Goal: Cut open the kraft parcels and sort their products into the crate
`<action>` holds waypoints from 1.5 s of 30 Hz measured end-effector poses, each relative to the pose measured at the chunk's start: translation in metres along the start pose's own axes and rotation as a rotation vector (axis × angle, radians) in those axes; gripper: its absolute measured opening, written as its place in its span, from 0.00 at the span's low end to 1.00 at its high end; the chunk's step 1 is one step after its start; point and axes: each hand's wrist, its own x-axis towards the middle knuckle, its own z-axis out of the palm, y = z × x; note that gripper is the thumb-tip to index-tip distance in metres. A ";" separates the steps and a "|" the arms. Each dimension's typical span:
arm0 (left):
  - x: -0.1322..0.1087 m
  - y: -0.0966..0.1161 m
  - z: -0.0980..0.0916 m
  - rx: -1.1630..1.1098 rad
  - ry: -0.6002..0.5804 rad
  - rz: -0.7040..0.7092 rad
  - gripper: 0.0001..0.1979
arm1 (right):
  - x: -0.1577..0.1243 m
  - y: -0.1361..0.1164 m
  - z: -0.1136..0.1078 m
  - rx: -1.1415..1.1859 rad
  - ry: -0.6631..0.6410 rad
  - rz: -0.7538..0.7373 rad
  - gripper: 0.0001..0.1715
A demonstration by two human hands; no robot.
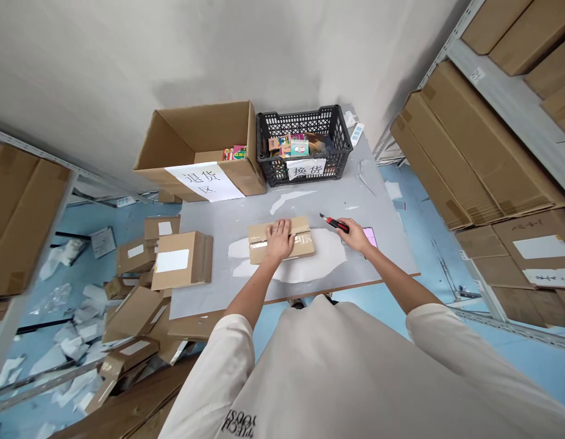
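A small taped cardboard box (304, 242) lies on the grey table, partly over a white patch. My left hand (280, 239) rests on its top, fingers spread over the tape seam. To the right of the box, my right hand (354, 234) is wrapped round a red and black box cutter (336, 224). The cutter's tip points up and left, apart from the box. Beside my right hand lies a phone (370, 236) with a pink screen, partly hidden by the wrist.
At the table's (204, 213) back stand a large open carton (177, 137) and a black crate (305, 167), both holding small colourful packs. A closed box (181, 261) sits at the left edge. Shelves with cartons (474, 146) flank the table; boxes and paper litter the left floor.
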 end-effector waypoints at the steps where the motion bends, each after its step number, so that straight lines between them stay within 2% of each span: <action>1: 0.000 0.000 -0.001 -0.006 0.003 -0.003 0.37 | 0.001 0.000 0.002 0.010 -0.015 0.006 0.27; 4: -0.005 -0.002 -0.007 -0.008 0.020 -0.008 0.35 | 0.002 0.001 0.016 -0.021 -0.042 0.072 0.25; 7: -0.018 -0.012 -0.016 0.003 0.068 -0.060 0.31 | 0.003 0.014 0.030 -0.111 -0.054 0.188 0.20; 13: -0.064 -0.048 -0.022 -0.033 0.205 -0.369 0.29 | -0.002 0.063 0.054 -0.296 -0.074 0.413 0.14; 16: -0.083 -0.064 -0.017 -0.075 0.218 -0.444 0.28 | -0.008 0.081 0.063 -0.304 -0.097 0.541 0.17; 21: -0.095 -0.084 -0.006 -0.245 0.282 -0.387 0.27 | -0.020 0.087 0.071 -0.370 -0.147 0.590 0.26; 24: -0.092 -0.092 -0.001 -0.352 0.335 -0.336 0.26 | -0.018 0.074 0.069 -0.410 -0.142 0.577 0.28; 26: -0.087 -0.096 0.001 -0.391 0.359 -0.321 0.27 | -0.010 0.057 0.067 -0.349 -0.098 0.512 0.27; 31: -0.072 -0.102 0.005 -0.454 0.393 -0.271 0.30 | 0.018 -0.010 0.062 0.078 -0.060 0.165 0.26; 36: -0.069 -0.103 0.014 -0.480 0.416 -0.262 0.38 | 0.031 -0.070 0.064 0.244 -0.125 0.051 0.28; 41: -0.078 -0.103 0.025 -0.538 0.448 -0.263 0.43 | 0.047 -0.094 0.059 0.336 -0.079 0.025 0.35; 45: -0.083 -0.103 0.026 -0.480 0.416 -0.220 0.33 | 0.071 -0.103 0.061 0.165 -0.175 -0.079 0.35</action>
